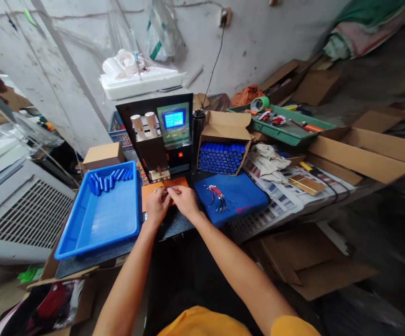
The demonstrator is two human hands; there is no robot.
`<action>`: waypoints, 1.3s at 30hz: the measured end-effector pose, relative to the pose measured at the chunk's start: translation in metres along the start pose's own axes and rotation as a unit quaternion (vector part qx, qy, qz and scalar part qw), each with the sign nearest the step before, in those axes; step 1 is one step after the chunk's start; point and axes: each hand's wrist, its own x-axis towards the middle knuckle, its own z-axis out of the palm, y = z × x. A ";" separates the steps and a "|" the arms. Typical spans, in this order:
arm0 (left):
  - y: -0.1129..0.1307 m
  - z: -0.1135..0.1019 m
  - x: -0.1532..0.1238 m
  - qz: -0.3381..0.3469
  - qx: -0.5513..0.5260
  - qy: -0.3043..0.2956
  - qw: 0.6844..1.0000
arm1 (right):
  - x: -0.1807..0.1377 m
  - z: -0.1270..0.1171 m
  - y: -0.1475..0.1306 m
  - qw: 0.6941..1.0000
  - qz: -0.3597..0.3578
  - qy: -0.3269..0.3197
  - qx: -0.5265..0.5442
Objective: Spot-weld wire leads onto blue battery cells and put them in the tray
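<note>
Workbench [176, 226], top dark and speckled where bare, bearing one black machine [154, 151] with lit screen, the landmark for all entries. Before the machine: one flat orange pad [149, 199], close against its foot. To its left: one shallow blue plastic tray [108, 226], rectangular, near. Just to its right: one dark bottle [198, 125], upright; next beyond, one cardboard carton [226, 120], flap raised. Right and forward of it: one blue pad [249, 193], flat. Farther right: one white slotted plastic piece [284, 201], partly covered, panel or crate not determinable.
</note>
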 end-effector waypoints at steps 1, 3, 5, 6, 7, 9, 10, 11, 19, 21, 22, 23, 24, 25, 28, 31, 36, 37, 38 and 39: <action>-0.001 0.000 -0.002 0.014 0.014 0.002 1.000 | -0.002 -0.001 -0.001 1.000 -0.001 0.004 -0.016; -0.004 0.002 -0.006 0.031 0.040 0.005 0.999 | -0.004 -0.001 -0.002 0.999 -0.007 -0.007 -0.036; -0.007 0.004 -0.008 0.053 0.060 0.007 0.997 | -0.007 -0.001 0.001 0.998 -0.008 -0.011 -0.064; -0.008 0.005 -0.009 0.065 0.070 0.012 0.995 | -0.007 -0.002 0.004 0.997 -0.008 -0.008 -0.075; -0.008 0.006 -0.009 0.081 0.075 0.017 0.994 | -0.008 -0.003 0.008 0.997 -0.005 0.001 -0.076; -0.008 0.006 -0.010 0.107 0.079 0.035 0.991 | -0.009 -0.009 0.018 0.998 0.007 0.019 -0.055; -0.007 0.007 -0.011 0.116 0.080 0.045 0.989 | -0.009 -0.015 0.023 0.998 0.011 0.033 -0.043; -0.006 0.006 -0.012 0.123 0.081 0.054 0.988 | -0.008 -0.023 0.027 0.998 0.010 0.051 -0.036; -0.004 0.009 -0.015 0.157 0.105 0.048 0.981 | 0.042 -0.138 0.022 0.922 -0.159 0.213 -0.280; -0.005 0.010 -0.015 0.165 0.099 0.043 0.980 | 0.061 -0.159 0.019 0.896 -0.169 0.212 -0.352; -0.005 0.010 -0.015 0.170 0.095 0.040 0.980 | 0.069 -0.166 0.018 0.883 -0.167 0.209 -0.387; -0.006 0.010 -0.015 0.175 0.091 0.038 0.980 | 0.078 -0.171 0.017 0.871 -0.157 0.202 -0.420; -0.006 0.010 -0.015 0.181 0.087 0.036 0.979 | 0.085 -0.174 0.017 0.859 -0.142 0.195 -0.451; -0.006 0.010 -0.015 0.185 0.084 0.035 0.979 | 0.092 -0.176 0.016 0.848 -0.122 0.188 -0.480; -0.006 0.009 -0.015 0.199 0.071 0.034 0.977 | 0.108 -0.175 0.013 0.814 -0.056 0.161 -0.555; -0.006 0.008 -0.015 0.205 0.061 0.031 0.976 | 0.120 -0.170 0.005 0.777 0.005 0.125 -0.618; -0.004 0.006 -0.014 0.214 0.048 0.024 0.975 | 0.125 -0.170 -0.005 0.750 0.037 0.111 -0.650; -0.004 0.006 -0.014 0.215 0.048 0.024 0.975 | 0.122 -0.171 -0.004 0.755 0.032 0.121 -0.644; -0.003 0.006 -0.013 0.216 0.047 0.025 0.975 | 0.116 -0.171 -0.002 0.762 0.026 0.136 -0.633; -0.003 0.006 -0.013 0.216 0.045 0.026 0.975 | 0.108 -0.171 0.003 0.772 0.019 0.152 -0.617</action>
